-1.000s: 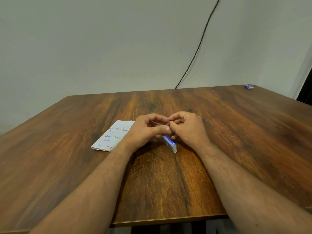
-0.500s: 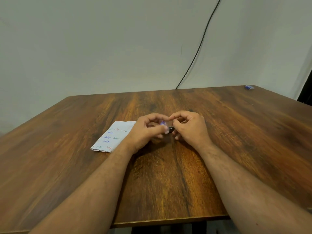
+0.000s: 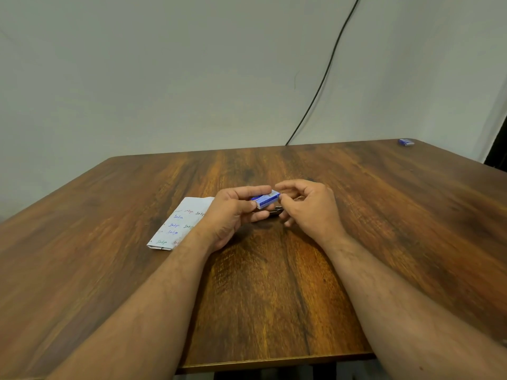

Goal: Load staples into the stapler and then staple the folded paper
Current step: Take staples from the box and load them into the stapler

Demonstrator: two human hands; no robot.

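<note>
My left hand [image 3: 233, 212] holds a small blue and white staple box [image 3: 265, 200] between thumb and fingers, a little above the table. My right hand [image 3: 307, 209] pinches the box's right end with thumb and forefinger. Just under the box, a dark metal piece of the stapler [image 3: 275, 212] shows between the two hands; most of it is hidden, and I cannot tell whether it is held or lying on the table. The folded paper [image 3: 178, 224], white with coloured handwriting, lies flat on the table to the left of my left hand.
The wooden table [image 3: 274, 297] stretches wide around the hands. A second small blue box [image 3: 406, 142] sits at the far right corner. A black cable [image 3: 323, 78] runs down the wall behind the table.
The staple box lay on the table under my hands a second ago. It is now lifted and turned level between both hands, which have risen slightly.
</note>
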